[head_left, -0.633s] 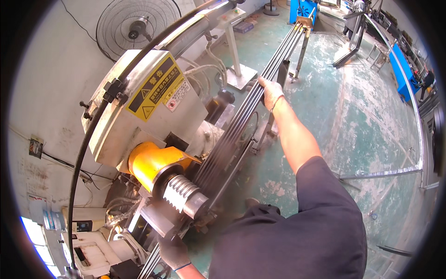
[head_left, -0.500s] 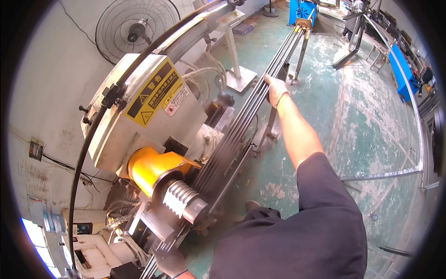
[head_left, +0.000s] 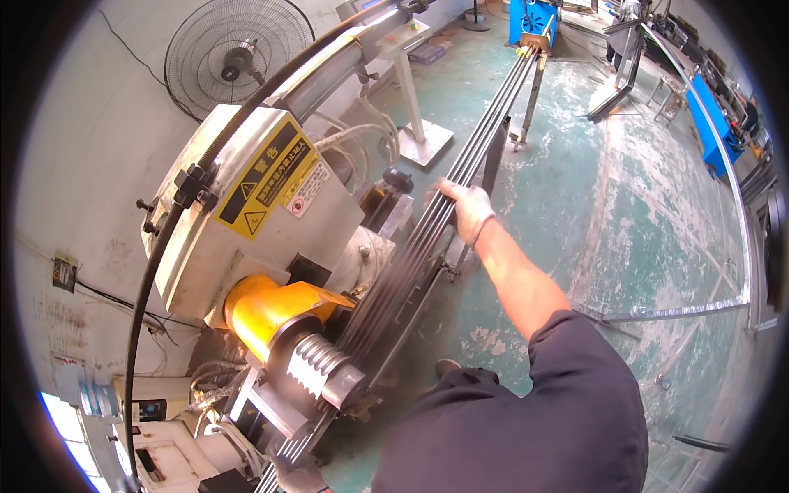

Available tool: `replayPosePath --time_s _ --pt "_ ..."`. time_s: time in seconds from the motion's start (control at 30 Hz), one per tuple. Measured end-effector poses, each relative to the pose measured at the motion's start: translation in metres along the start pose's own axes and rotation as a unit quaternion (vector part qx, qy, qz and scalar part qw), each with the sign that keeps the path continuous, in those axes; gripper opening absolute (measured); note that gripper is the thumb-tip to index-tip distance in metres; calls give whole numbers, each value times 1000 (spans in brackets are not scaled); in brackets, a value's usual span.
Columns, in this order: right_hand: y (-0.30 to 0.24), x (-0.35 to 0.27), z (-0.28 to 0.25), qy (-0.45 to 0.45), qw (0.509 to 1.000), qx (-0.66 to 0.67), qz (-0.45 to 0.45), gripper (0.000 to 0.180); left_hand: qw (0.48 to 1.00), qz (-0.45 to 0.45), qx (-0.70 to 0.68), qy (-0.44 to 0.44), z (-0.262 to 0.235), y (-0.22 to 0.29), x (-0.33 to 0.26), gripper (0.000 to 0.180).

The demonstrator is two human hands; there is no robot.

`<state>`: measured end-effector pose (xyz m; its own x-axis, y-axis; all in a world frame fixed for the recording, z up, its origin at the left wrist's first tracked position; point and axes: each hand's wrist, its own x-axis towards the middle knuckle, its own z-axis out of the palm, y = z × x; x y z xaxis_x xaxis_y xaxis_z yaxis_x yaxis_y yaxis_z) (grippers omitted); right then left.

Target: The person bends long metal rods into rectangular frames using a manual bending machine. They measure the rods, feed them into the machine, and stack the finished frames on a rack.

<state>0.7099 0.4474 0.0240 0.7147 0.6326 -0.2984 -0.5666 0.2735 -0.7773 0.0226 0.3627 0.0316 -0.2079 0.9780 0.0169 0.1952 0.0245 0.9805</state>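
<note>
Several long, thin metal rods [head_left: 481,135] run side by side from the far stand down to the lower left, beneath a ribbed metal roller [head_left: 320,361] on a white machine [head_left: 246,205]. My right hand [head_left: 469,212], in a pale glove, is closed round the rods beyond the roller, thumb on top and fingers partly hidden. At the lower edge, on the near side of the roller, my gloved left hand [head_left: 297,476] grips the same bundle. It is partly cut off by the picture's edge. A yellow guard [head_left: 267,308] curves over the roller's shaft.
A black hose [head_left: 152,279] arches over the machine. Behind it stand a large fan [head_left: 238,62] and a post on a square base plate [head_left: 426,146]. A blue machine [head_left: 530,20] is at the far end, and a metal frame [head_left: 682,311] lies on the right.
My right hand has come nearer along the line of the rods, down and to the left. My left hand has shifted slightly lower, still at the rods.
</note>
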Motion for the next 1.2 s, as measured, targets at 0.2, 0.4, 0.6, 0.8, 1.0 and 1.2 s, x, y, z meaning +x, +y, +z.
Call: replayPosePath --time_s 0.2,0.4,0.6,0.8,1.0,1.2 --pt "-33 3 -2 -7 999 29 24 21 958 -105 -264 30 14 -7 16 33" --pt "-43 60 -6 5 1000 14 4 19 924 -127 -360 24 -5 8 3 36" --pt "-62 125 -43 39 974 -212 -72 35 987 11 145 74 -16 -4 7 46" --pt "-22 84 -60 -8 990 -96 102 57 883 -162 -440 -1 -14 -1 19 38" --pt "8 32 -27 -101 967 -233 31 44 764 -181 -560 265 -26 29 20 14" --pt "12 85 -51 -102 985 -122 65 37 790 -163 -511 298 -45 25 32 12"
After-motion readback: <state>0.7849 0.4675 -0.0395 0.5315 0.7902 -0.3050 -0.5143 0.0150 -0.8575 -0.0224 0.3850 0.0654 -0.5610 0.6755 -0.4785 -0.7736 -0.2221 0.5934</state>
